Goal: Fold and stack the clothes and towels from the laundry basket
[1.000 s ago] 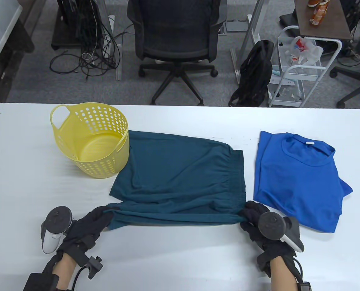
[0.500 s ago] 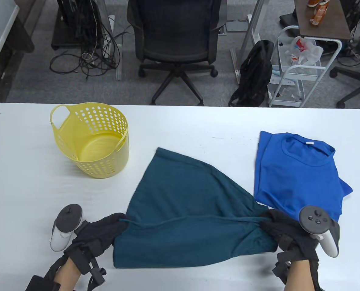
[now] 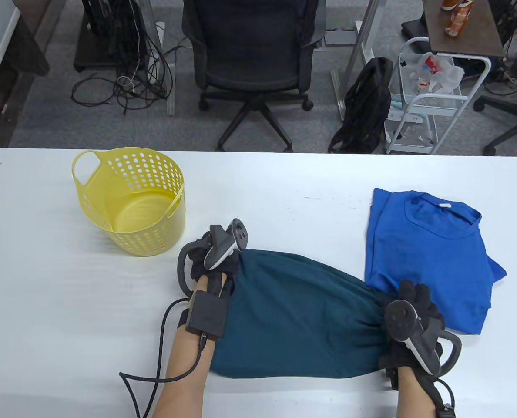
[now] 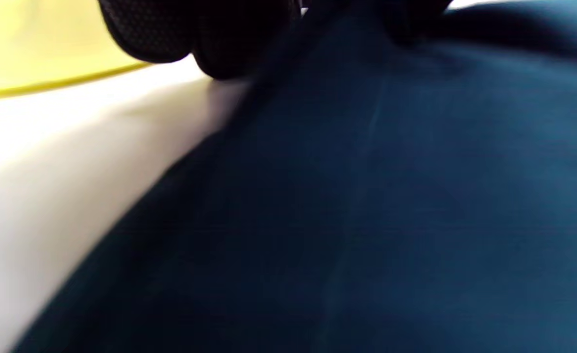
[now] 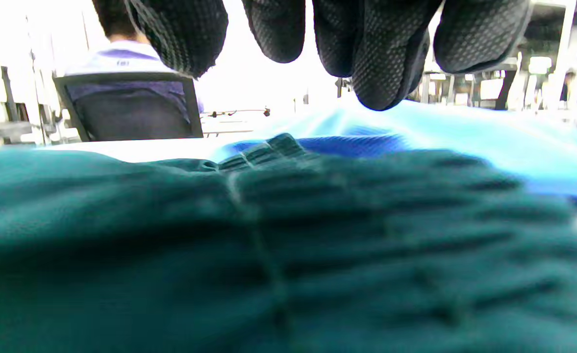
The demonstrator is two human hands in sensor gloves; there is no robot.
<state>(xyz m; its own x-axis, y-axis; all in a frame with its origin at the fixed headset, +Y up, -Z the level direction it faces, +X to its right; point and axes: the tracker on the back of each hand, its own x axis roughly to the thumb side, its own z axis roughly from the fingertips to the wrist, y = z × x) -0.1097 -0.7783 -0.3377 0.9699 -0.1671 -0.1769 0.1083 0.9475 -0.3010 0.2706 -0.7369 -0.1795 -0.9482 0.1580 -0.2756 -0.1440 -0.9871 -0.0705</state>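
Table view showed no legible writing; the left hand (image 3: 213, 257) gripped the far corner of the teal shorts (image 3: 297, 318) on the table (image 3: 45, 283), while the right hand (image 3: 411, 318) lay spread-fingered on the waistband beside the blue shirt (image 3: 428, 257).

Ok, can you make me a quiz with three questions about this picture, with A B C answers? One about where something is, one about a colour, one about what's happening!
1. Where is the basket?
A. Far left of the table
B. On the chair
C. On the blue shirt

2. What colour are the shorts?
A. Red
B. Dark teal
C. White

3. What is in the basket?
A. Towels
B. Socks
C. Nothing

Answers:
1. A: it stands on the white table, left of the shorts.
2. B: the cloth between the left hand and right hand is dark teal; the shirt beside it is blue.
3. C: the table view shows its bare yellow bottom.
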